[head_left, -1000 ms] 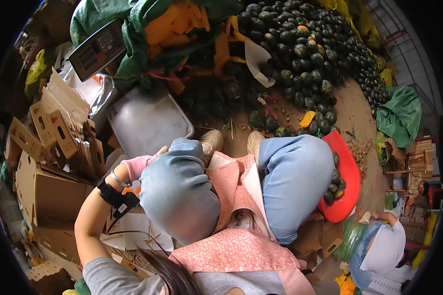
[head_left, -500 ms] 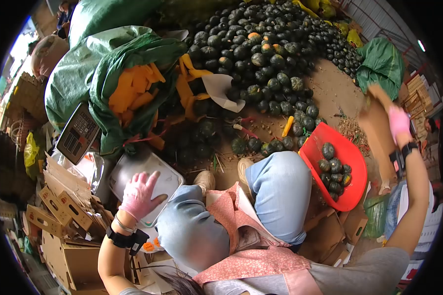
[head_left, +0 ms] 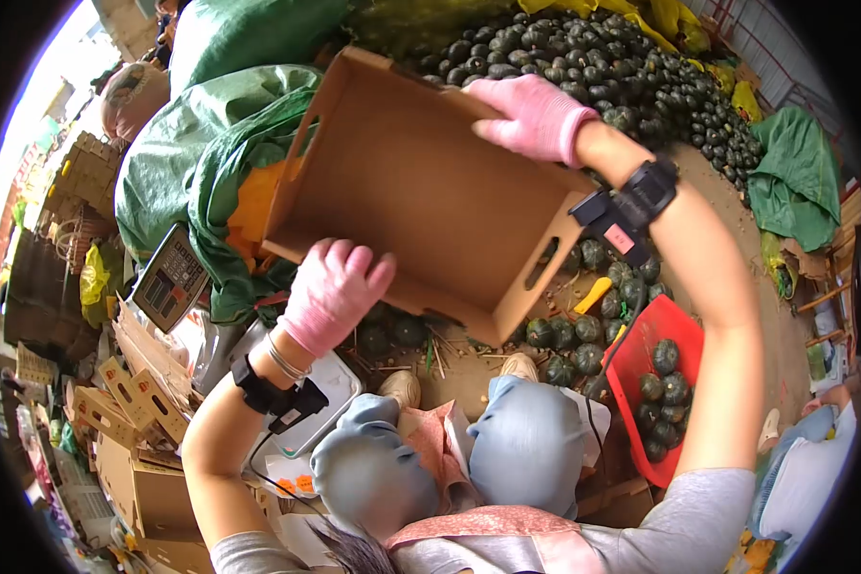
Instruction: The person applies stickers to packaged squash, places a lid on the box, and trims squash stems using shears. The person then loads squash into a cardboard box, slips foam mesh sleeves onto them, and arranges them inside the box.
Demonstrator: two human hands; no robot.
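Between my hands, above the floor, is a shallow open cardboard box (head_left: 421, 182), tilted so its bare inside faces me. Handle slots are cut in its two short walls. My left hand (head_left: 340, 292), in a pink glove, has its fingers curled over the near wall. On the far wall, my right hand (head_left: 531, 115), also pink-gloved, grips the rim. Some of its fingers are hidden behind the cardboard. Below my left hand, the scale's metal platform (head_left: 330, 392) is partly covered by my arm. Its display panel (head_left: 169, 277) stands to the left.
A large heap of dark green pumpkins (head_left: 631, 77) lies at the back. At right, a red scoop (head_left: 627, 373) holds several pumpkins. A green sack (head_left: 206, 143) with orange pieces stands at left, above flattened cardboard (head_left: 148, 354). A person in a pale top (head_left: 813, 464) is at far right.
My right hand has swung in from the far right with the cardboard box, now in front of me. My left hand has moved up from over the scale and taken hold of the near wall.
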